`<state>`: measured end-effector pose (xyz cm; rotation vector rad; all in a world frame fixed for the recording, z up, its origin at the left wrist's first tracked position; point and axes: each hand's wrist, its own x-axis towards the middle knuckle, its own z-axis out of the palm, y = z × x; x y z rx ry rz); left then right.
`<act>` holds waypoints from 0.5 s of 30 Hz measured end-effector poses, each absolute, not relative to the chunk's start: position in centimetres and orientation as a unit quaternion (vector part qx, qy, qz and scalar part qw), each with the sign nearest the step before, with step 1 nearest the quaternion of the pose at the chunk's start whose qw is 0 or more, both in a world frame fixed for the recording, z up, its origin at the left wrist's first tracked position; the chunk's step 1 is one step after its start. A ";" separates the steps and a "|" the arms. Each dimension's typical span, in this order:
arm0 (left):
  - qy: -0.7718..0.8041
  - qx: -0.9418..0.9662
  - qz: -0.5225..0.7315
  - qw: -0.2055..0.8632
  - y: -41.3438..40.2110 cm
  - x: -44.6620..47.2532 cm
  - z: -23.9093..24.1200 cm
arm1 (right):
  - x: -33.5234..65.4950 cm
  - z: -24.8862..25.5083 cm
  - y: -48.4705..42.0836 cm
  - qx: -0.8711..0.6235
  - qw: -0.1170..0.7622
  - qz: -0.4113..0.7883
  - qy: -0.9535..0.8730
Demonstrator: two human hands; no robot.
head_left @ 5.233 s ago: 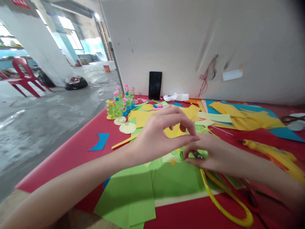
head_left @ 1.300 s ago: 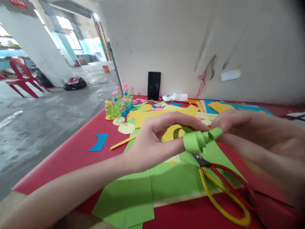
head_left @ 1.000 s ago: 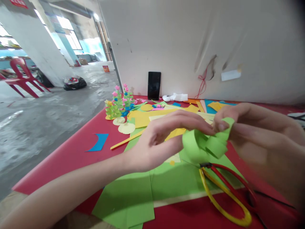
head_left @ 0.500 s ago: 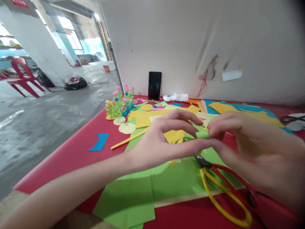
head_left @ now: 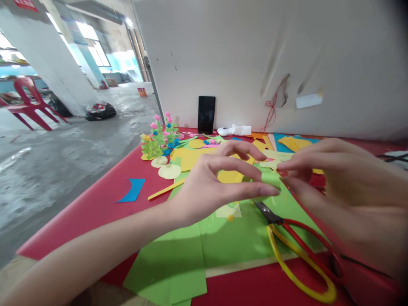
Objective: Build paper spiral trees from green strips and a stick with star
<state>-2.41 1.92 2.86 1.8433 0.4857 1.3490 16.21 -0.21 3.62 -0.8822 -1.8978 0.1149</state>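
Note:
My left hand (head_left: 219, 178) pinches a small curled light-green paper strip (head_left: 270, 179) between thumb and fingertips. Just to its right is my right hand (head_left: 338, 191), slightly blurred, its thumb and forefinger parted and apparently apart from the strip. Below both hands, scissors (head_left: 270, 216) with one red and one yellow handle lie on green paper sheets (head_left: 236, 242). A pale paper scrap (head_left: 223, 211) rests on the green sheet under my left hand.
Small paper trees (head_left: 156, 142) with pink stars stand at the back left, near pale paper discs (head_left: 169, 171). A blue scrap (head_left: 134, 190) lies on the red tabletop (head_left: 92, 208). A black phone (head_left: 206, 114) leans against the white panel (head_left: 242, 55).
My right hand has moved slightly right and its fingertips have come away from the green strip. My left hand still pinches the strip, nearly in place.

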 end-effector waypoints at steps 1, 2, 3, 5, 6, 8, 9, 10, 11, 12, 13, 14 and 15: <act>0.191 0.726 0.519 0.409 1.9 -2.4 2.8 | 16.3 3.8 -0.3 -0.361 0.479 0.020 -0.800; 0.193 0.727 0.504 0.425 2.0 -2.4 2.7 | 16.4 4.0 -0.3 -0.353 0.457 -0.006 -0.817; 0.197 0.726 0.490 0.441 2.0 -2.5 2.6 | 16.4 4.3 -0.4 -0.342 0.437 -0.024 -0.831; 0.208 0.719 0.464 0.473 2.0 -2.5 2.5 | 16.3 4.7 -0.5 -0.314 0.414 -0.041 -0.854; 0.211 0.715 0.453 0.489 2.0 -2.5 2.4 | 16.3 4.9 -0.5 -0.303 0.406 -0.049 -0.861; 0.217 0.705 0.439 0.513 2.0 -2.5 2.3 | 16.2 5.1 -0.6 -0.291 0.403 -0.064 -0.865; 0.221 0.703 0.432 0.519 2.0 -2.4 2.3 | 16.2 5.1 -0.6 -0.296 0.404 -0.070 -0.863; 0.227 0.705 0.423 0.522 2.0 -2.4 2.3 | 16.2 5.0 -0.6 -0.300 0.406 -0.077 -0.860; 0.234 0.708 0.414 0.521 2.0 -2.3 2.3 | 16.2 4.9 -0.6 -0.305 0.404 -0.082 -0.859; 0.242 0.712 0.407 0.519 2.0 -2.3 2.3 | 16.2 4.8 -0.5 -0.308 0.406 -0.088 -0.856; 0.249 0.715 0.402 0.515 2.0 -2.2 2.3 | 16.2 4.7 -0.5 -0.312 0.407 -0.093 -0.854; 0.255 0.717 0.401 0.511 1.9 -2.1 2.3 | 16.2 4.6 -0.5 -0.319 0.409 -0.097 -0.849; 0.259 0.717 0.401 0.507 1.9 -2.0 2.3 | 16.1 4.6 -0.4 -0.327 0.412 -0.099 -0.845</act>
